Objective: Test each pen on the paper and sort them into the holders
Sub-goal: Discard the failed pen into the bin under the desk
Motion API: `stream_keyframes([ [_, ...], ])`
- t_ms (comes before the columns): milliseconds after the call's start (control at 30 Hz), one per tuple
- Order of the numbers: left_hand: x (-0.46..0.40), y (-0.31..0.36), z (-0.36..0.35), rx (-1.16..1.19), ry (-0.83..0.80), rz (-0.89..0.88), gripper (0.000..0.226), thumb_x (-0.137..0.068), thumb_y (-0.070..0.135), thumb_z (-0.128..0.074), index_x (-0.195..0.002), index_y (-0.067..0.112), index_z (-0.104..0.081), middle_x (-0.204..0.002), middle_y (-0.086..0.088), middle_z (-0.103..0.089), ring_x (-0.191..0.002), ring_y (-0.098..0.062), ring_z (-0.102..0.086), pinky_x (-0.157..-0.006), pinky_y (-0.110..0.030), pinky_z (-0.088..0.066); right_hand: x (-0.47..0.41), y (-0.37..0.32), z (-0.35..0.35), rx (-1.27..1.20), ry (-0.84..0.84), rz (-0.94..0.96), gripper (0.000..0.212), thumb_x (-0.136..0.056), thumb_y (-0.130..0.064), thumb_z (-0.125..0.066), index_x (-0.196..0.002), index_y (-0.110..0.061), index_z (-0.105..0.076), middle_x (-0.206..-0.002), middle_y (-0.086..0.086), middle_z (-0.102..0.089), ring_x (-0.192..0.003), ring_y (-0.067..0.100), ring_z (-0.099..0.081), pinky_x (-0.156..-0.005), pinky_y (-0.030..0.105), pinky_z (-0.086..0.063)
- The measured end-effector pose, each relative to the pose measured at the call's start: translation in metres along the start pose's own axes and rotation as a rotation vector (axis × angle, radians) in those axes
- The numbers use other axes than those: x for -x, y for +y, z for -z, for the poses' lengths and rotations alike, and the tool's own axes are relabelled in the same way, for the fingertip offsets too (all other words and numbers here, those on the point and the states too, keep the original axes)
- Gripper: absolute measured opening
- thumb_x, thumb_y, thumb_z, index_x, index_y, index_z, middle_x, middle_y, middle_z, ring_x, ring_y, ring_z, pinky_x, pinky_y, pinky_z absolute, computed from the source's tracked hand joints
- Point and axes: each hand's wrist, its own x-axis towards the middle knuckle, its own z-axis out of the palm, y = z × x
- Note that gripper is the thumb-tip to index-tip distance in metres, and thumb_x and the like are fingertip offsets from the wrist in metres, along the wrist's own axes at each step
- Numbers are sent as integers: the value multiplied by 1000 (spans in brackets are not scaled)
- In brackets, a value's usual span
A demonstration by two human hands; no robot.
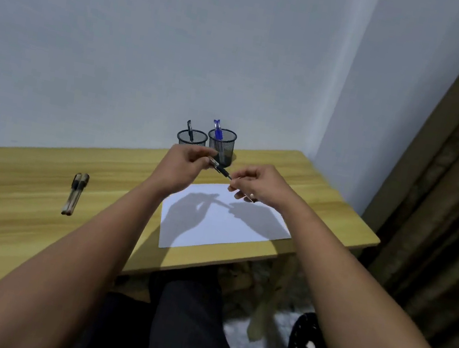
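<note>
Your left hand (184,163) held a black pen (220,169) above the paper (222,227), fingers closed on its barrel, tip pointing right; your right hand (256,186) met the tip end, fingers pinched there, whether on a cap I could not tell; two mesh holders stood at the table's (15,229) far edge, left holder (192,138) with one dark pen, right holder (221,145) with blue pens; two more pens (75,193) lay side by side well to the left.
</note>
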Motion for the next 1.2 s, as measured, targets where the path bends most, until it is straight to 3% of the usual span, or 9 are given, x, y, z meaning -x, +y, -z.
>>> stream_keyframes([
  [100, -17, 15, -42, 11, -78, -67, 40, -99, 17, -62, -139, 19, -60, -112, 4, -75, -101, -3, -70, -93, -27, -53, 3, 14, 42, 49, 118, 20, 6, -99, -3, -70, -98, -7, -74, -82, 6, -77, -60, 8, -70, -54, 25, -48],
  [233, -39, 25, -115, -99, -168, -137, 51, -98, 28, -63, -147, 25, -51, -123, 2, -70, -114, -10, -66, -100, -31, -51, 18, 60, 115, -142, 650, 49, 23, -97, -3, -71, -85, -22, -71, -76, 0, -73, -54, 5, -65, -55, 29, -49],
  [400, -48, 24, -219, -323, -385, -241, 51, -97, 35, -64, -146, 26, -52, -137, 0, -64, -126, -20, -58, -101, -33, -44, 61, 166, 190, -197, 1247, -175, 8, -94, -3, -73, -97, 0, -80, -86, 4, -72, -83, 14, -65, -62, 3, -44],
  [500, -53, 20, -271, -442, -484, -342, 52, -97, 40, -60, -145, 20, -55, -142, -7, -60, -131, -28, -53, -105, -38, -45, 93, 242, 204, -275, 1409, -333, 15, -93, -4, -72, -102, 4, -81, -90, 11, -75, -88, 21, -68, -76, 21, -55],
  [700, -80, 8, -349, -580, -537, -434, 63, -89, 58, -49, -137, 19, -60, -145, -10, -56, -134, -35, -49, -107, -53, -44, 142, 381, 175, -207, 1237, -821, 17, -93, -9, -73, -76, -13, -70, -85, 15, -73, -85, 30, -71, -82, 38, -57],
  [767, -86, 6, -366, -630, -537, -470, 67, -90, 62, -42, -137, 18, -60, -148, -12, -53, -137, -36, -46, -110, -55, -40, 153, 411, 160, -125, 1050, -958, 5, -97, -13, -72, -93, -10, -71, -98, 15, -72, -93, 31, -71, -83, 40, -57],
  [833, -89, 3, -378, -665, -517, -497, 75, -89, 67, -33, -140, 19, -58, -151, -13, -51, -140, -36, -44, -114, -57, -35, 162, 429, 147, -144, 996, -1075, 25, -90, -26, -81, -102, -7, -70, -96, 12, -72, -86, 30, -72, -79, 40, -62],
  [967, -90, -3, -387, -674, -489, -504, 74, -92, 67, -33, -144, 20, -55, -154, -12, -48, -145, -34, -38, -118, -58, -27, 165, 449, 140, -154, 984, -1119, 29, -92, -30, -78, -106, -5, -74, -86, 11, -72, -83, 33, -74, -66, 34, -54],
  [1200, -89, -1, -385, -682, -475, -535, 72, -94, 66, -32, -147, 20, -52, -157, -10, -44, -148, -33, -33, -120, -60, -22, 168, 424, 146, -10, 977, -1099, 45, -97, -31, -68, -131, -2, -63, -129, 17, -70, -118, 38, -69, -83, 34, -48],
])
